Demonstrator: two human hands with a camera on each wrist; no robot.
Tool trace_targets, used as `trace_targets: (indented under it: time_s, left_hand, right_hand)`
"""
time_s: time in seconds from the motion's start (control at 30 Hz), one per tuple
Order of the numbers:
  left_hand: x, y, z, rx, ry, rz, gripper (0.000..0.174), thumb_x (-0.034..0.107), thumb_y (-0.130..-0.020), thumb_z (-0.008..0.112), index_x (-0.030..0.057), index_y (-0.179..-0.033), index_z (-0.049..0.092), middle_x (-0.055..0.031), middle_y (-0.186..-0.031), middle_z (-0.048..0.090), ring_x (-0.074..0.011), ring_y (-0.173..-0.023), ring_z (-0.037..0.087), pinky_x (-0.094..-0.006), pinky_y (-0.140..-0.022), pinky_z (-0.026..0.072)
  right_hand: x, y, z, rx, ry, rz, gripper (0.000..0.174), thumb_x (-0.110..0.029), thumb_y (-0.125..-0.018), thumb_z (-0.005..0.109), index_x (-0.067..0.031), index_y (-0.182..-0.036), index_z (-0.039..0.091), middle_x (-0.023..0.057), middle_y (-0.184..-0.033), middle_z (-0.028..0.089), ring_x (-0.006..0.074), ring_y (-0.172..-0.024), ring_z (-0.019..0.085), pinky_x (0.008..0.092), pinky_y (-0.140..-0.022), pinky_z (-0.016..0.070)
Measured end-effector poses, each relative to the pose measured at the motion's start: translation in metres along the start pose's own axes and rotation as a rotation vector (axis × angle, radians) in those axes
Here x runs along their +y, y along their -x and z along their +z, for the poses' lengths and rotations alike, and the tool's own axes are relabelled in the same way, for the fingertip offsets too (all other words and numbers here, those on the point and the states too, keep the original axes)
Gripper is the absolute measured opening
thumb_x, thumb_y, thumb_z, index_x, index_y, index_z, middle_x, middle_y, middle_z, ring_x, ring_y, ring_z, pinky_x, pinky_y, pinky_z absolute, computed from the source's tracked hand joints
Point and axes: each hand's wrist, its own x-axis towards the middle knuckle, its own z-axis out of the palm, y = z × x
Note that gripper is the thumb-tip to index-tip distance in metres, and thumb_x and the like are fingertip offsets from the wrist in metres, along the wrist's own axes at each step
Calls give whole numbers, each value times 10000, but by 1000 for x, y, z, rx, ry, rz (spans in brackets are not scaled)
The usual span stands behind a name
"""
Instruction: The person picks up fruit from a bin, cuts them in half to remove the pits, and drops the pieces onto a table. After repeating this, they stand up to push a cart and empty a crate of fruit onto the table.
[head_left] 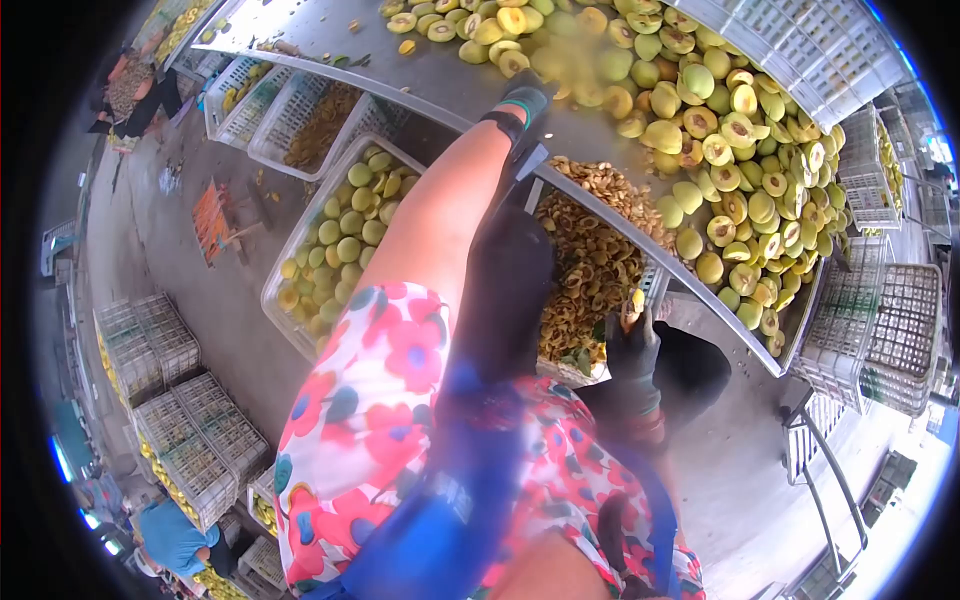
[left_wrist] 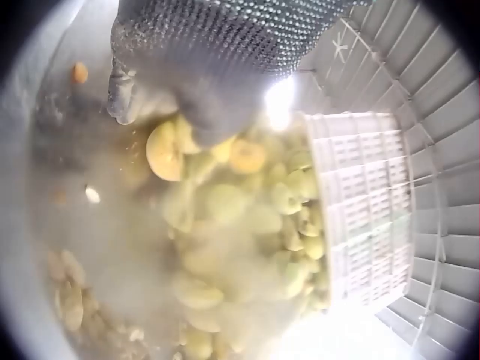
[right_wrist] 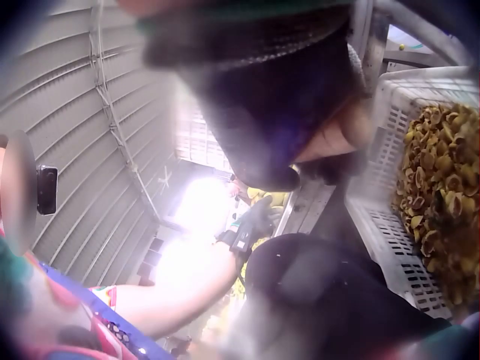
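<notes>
My left hand (head_left: 525,100), in a dark grey glove, reaches over the metal table to the near edge of a heap of halved yellow-green fruit (head_left: 735,130). The left wrist view shows the gloved hand (left_wrist: 210,60) with thumb and fingers apart, right at a fruit half (left_wrist: 165,152); blur hides the fingertips. Lower down, my gloved right hand (head_left: 635,355) grips a small yellow-tan piece (head_left: 632,308), whose kind I cannot tell. It is beside a white crate (right_wrist: 397,251) full of brown-yellow cut pieces (head_left: 590,275). The right wrist view shows the dark glove (right_wrist: 277,112) large and blurred.
A crate of whole green fruit (head_left: 345,225) stands left of my arm. A raised table edge (head_left: 640,240) runs between me and the heap. White baskets (head_left: 800,50) stand at the back right, with stacked crates (head_left: 160,345) at left. Other people (head_left: 175,535) are farther off.
</notes>
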Motion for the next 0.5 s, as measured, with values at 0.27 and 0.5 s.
trace_targets:
  time_s: [0.27,0.5]
  left_hand:
    - [13,22,-8,-65,-129,120,698,357,-694,702,0,-1233,437,-176,-1188,545,-285,-1089,541,-350,-907,434]
    - [71,164,-77,-503,491,223,435,230,-797,615,75,-1183,490,-140,-1156,534,-249,-961,584,-291,-738,505]
  right_hand:
    - [64,-5,21,-410,119,118,225,-194,-800,578,-31,-944,522,198,-797,590,360,-786,595,398,-660,457]
    - [-20,-40,-4,-302,-450,-22,176,-167,-874,551,-36,-980,497,-11,-597,478,64,-433,459,223,-395,366]
